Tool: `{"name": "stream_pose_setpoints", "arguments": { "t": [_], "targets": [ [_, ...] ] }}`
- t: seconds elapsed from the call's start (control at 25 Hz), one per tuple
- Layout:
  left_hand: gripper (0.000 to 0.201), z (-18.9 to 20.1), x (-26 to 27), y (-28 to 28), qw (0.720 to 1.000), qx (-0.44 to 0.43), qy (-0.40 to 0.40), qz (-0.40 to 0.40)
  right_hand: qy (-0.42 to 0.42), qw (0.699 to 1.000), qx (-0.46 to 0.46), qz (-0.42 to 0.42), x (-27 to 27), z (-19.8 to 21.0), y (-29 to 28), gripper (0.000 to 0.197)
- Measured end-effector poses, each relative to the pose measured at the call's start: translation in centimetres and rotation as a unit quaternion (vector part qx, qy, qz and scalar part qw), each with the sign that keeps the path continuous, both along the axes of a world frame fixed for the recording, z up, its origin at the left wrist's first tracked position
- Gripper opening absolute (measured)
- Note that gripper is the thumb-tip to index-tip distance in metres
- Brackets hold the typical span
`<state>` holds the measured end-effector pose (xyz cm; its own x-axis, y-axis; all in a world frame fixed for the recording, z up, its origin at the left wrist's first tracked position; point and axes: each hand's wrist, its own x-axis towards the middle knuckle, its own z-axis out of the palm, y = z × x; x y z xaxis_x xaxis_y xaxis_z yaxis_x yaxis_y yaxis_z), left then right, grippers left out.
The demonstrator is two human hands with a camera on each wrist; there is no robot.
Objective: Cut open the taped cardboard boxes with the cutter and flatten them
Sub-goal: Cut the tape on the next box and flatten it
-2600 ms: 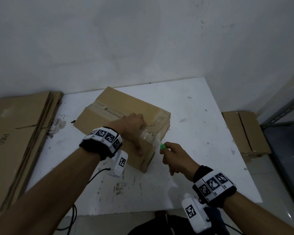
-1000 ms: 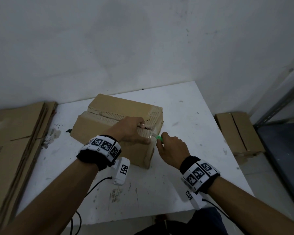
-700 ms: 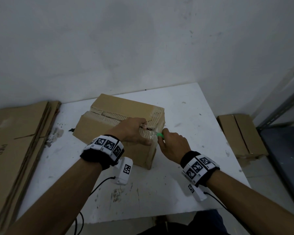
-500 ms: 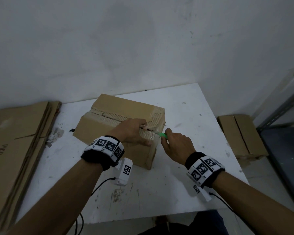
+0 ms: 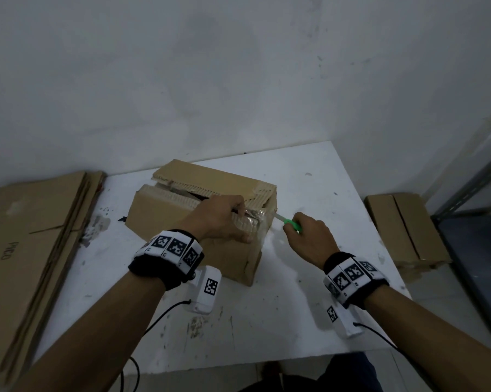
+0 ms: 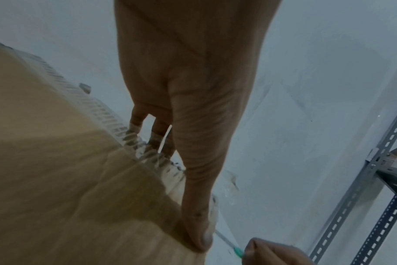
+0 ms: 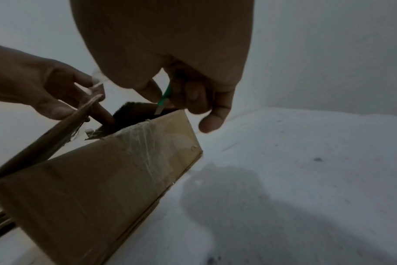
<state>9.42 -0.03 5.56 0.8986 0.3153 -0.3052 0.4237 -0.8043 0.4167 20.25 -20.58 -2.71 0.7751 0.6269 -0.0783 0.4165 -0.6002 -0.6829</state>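
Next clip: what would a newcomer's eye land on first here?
The cardboard box in the middle of the white table, its top seam already gaping. The left hand grips the near flap, while the right hand holds a green cutter at the box's taped right corner. Flattened cardboard lies far left.

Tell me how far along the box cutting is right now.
Done: flattened cardboard lies stacked to the left. In hand: the left hand grips the box flap while the right hand works the green cutter at its taped corner. Left: flattening this box.
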Motion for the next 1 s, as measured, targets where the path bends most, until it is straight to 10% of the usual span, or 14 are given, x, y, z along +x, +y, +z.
{"name": "stream_pose_setpoints", "arguments": {
  "t": [0.2, 0.4, 0.72, 1.0],
  "targets": [
    [0.041, 0.0, -0.9, 0.1, 0.991, 0.074, -0.097, -0.048, 0.013, 0.991, -0.122, 0.055, -0.2, -3.9, -2.9, 0.024],
    [0.03, -1.3, -1.4, 1.1, 0.957, -0.064, -0.276, 0.062, -0.023, 0.979, -0.187, 0.077, 0.3, -6.0, -4.3, 0.02],
    [0.038, -3.3, -1.8, 1.7, 0.985, -0.021, -0.157, 0.06, -0.025, 0.971, -0.223, 0.078, 0.3, -5.4, -3.4, 0.019],
    [0.113, -4.7, -3.4, 4.1, 0.994, -0.024, -0.069, 0.087, -0.002, 0.971, -0.228, 0.078, 0.8, -4.3, -2.0, 0.034]
  ]
}}
